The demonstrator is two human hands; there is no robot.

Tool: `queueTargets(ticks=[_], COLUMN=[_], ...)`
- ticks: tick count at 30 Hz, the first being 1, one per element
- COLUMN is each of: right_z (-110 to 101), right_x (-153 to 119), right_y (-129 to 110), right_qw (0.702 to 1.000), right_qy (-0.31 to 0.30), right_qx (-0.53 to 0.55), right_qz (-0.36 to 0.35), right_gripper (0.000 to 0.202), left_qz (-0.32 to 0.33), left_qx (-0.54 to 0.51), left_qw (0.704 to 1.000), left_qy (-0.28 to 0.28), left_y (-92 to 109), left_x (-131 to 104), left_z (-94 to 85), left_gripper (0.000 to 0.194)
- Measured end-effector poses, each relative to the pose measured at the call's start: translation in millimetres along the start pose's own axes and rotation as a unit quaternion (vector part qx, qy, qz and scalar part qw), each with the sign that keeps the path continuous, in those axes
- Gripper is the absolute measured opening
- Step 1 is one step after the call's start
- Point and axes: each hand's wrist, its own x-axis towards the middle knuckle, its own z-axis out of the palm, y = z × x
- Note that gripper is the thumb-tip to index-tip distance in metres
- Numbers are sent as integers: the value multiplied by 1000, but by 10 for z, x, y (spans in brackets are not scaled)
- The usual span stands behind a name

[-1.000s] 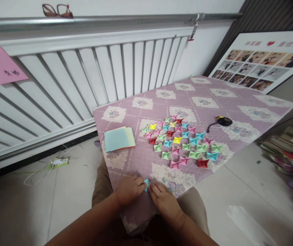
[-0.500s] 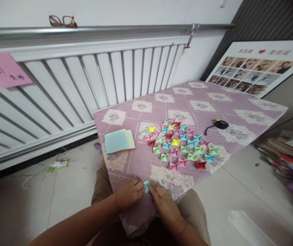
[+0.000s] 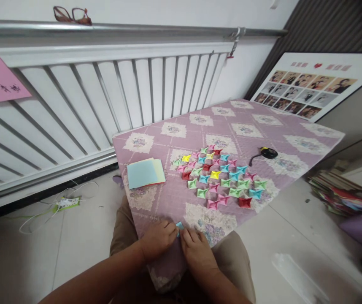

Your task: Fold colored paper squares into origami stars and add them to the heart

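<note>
A white radiator [image 3: 155, 90] lines the wall behind a surface [image 3: 168, 198] spread with a purple floral cloth, its near corner pointing between the seated person's knees. A board of photographs [image 3: 304, 86] leans at the far right end. Folded paper pieces [image 3: 215, 175] in pink, green, blue, yellow and red spread across the middle in slanting rows, in front of the person and to the right. Nearer, the left hand [image 3: 159, 240] and right hand [image 3: 196, 250] meet over the cloth by the near corner. A stack of paper sheets [image 3: 142, 174], pale blue on top, lies flat beyond the left hand, while a black object with a short tail [image 3: 268, 153] rests well apart at right.

Smallest of all is a scrap of blue paper [image 3: 179, 225] held low between the two sets of fingertips, touched from both sides, with neither hand clearly nearer. The left grip appears pinched shut on it from the left; the right grip's fingers lie together against its right side, whether pinching or pressing cannot be told. The visible part seems to run away from the person, though fingers hide its true long axis.
</note>
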Motion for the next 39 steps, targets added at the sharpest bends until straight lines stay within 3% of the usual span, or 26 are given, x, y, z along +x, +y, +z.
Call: queueTargets(ticks=[5,9,13,16,20,27,33,39], right_z=[7,-41,-145,-197,-215,-328,-416,-368], right_x=[-31,-58,78,249,427,641,733,693], right_y=[-59,10,159,294,447,543,472,507], right_qw=[1000,993,937,918,904,888,890,891], right_qy=[-4,-8,-75,-113,-184,-289,-322,-322], right_qx=[-8,81,265,282,284,248,209,221], right_qz=[25,85,214,254,263,258,244,233], right_gripper=[39,41,24,16,6,10,16,13], left_qz=[-4,-9,-8,-7,-7,-6,-5,-2], left_qx=[22,37,38,37,33,17,12,21], left_qw=[1000,999,999,999,999,999,999,1000], left_qy=[13,13,1,-12,-27,-37,-29,-15], left_y=[17,43,64,69,65,52,29,32], left_x=[-2,-20,-34,-32,-24,-19,-12,-29], left_z=[-13,-25,-71,-97,-98,-114,-97,-82], left_gripper=[26,31,32,32,34,30,30,32])
